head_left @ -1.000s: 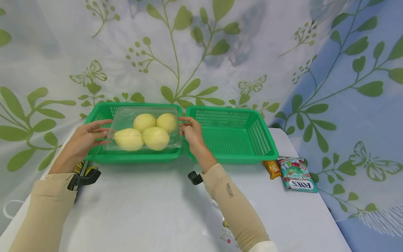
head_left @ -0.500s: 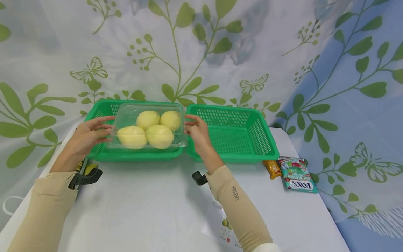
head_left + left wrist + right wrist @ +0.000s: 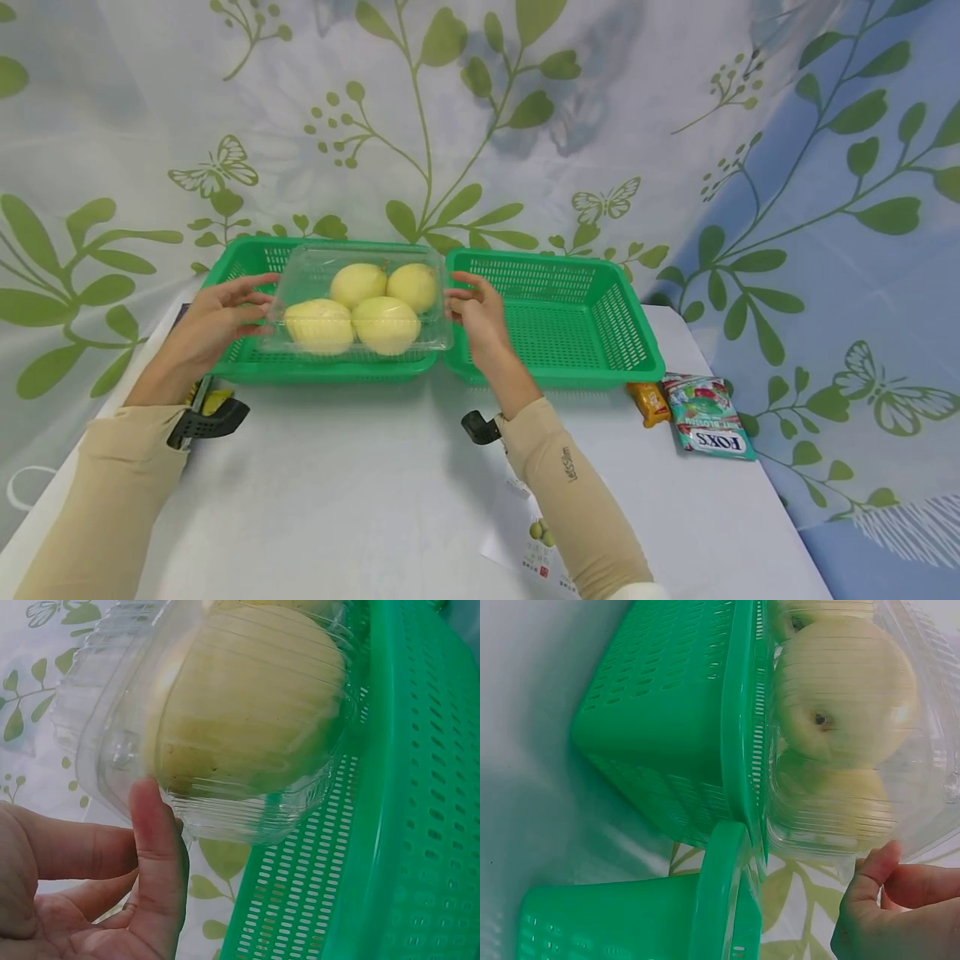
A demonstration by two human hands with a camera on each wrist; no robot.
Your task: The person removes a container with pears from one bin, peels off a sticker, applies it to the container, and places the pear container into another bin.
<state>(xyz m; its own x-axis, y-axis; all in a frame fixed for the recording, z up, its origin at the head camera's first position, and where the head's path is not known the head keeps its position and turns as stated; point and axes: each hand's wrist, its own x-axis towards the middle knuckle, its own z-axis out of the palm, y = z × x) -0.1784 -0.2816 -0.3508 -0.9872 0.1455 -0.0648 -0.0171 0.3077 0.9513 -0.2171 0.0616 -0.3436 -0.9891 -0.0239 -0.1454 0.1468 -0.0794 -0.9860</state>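
A clear plastic clamshell box (image 3: pixel 300 283) with several pale yellow pears (image 3: pixel 386 325) in it is held up over the left green basket (image 3: pixel 315 372). My left hand (image 3: pixel 217 325) grips its left end, and my right hand (image 3: pixel 478 317) its right end. In the left wrist view, the left thumb presses the box near a pear (image 3: pixel 247 705). The right wrist view has the right hand (image 3: pixel 907 900) pinching the box's edge, beside the basket rim (image 3: pixel 739 712). Some fingers are hidden behind the box's ends.
A second green basket (image 3: pixel 555 333) stands to the right, bare inside. Right of it lie a small orange packet (image 3: pixel 649 404) and a teal FOX'S bag (image 3: pixel 708 417). A printed paper (image 3: pixel 532 546) lies near my right forearm. A yellow and dark item (image 3: pixel 213 402) is partly behind my left wrist.
Both hands have moved a little to the right and slightly up in the head view, carrying the box of pears along. The baskets and packets stay where they were.
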